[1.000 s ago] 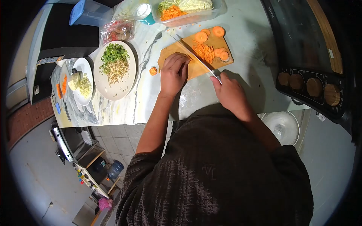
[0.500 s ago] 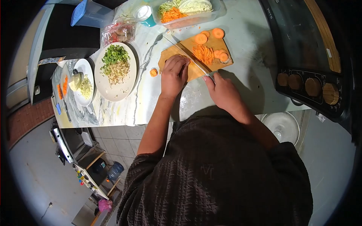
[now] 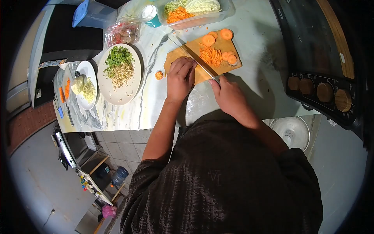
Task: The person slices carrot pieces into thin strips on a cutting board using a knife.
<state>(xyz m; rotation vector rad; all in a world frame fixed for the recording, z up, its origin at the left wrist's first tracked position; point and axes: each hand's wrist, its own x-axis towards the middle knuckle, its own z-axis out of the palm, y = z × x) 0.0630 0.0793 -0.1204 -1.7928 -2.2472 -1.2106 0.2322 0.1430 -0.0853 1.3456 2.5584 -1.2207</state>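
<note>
Crossing the board's far edge [image 3: 197, 41], the knife [image 3: 198, 61] fills the right grip [image 3: 229, 95]; what the left grip [image 3: 180, 80] holds is hidden.

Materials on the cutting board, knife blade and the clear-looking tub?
Cutting board: probably wood, fairly matte; warm tan surface.
Knife blade: likely metal, smooth; bright, pale reflective strip.
Tub: apparently translucent plastic, slightly glossy; see-through wall, though glass isn't ruled out.
</note>
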